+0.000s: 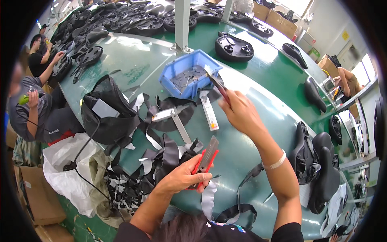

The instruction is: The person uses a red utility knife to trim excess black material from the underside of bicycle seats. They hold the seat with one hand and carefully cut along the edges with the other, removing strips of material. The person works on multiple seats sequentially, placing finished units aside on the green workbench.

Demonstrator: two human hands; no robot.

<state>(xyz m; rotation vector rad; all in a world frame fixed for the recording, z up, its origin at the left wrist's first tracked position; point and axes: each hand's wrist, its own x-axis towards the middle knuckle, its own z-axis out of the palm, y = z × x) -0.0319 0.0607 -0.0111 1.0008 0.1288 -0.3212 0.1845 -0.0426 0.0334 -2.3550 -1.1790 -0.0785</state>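
My left hand [183, 175] is wrapped round a red utility knife [197, 171], its wide grey blade [209, 151] standing out and pointing up and away. My right hand [242, 111] grips a pair of pliers [219, 86] with dark jaws and reddish handles. Their tips are at the near right rim of a blue plastic bin [171, 86]; whether they pinch anything is too small to tell. Small dark grey flat pieces [187, 78] lie in the bin. Below it rest two slim white cases [209, 113] and a long grey metal strip [180, 127].
Black and grey scraps [161, 157] cover the table's left part beside a black mesh bag [109, 113]. Black saddles [234, 46] lie beyond, with more [322, 173] at right. A metal post [182, 24] rises behind the bin. A person [34, 105] sits at left.
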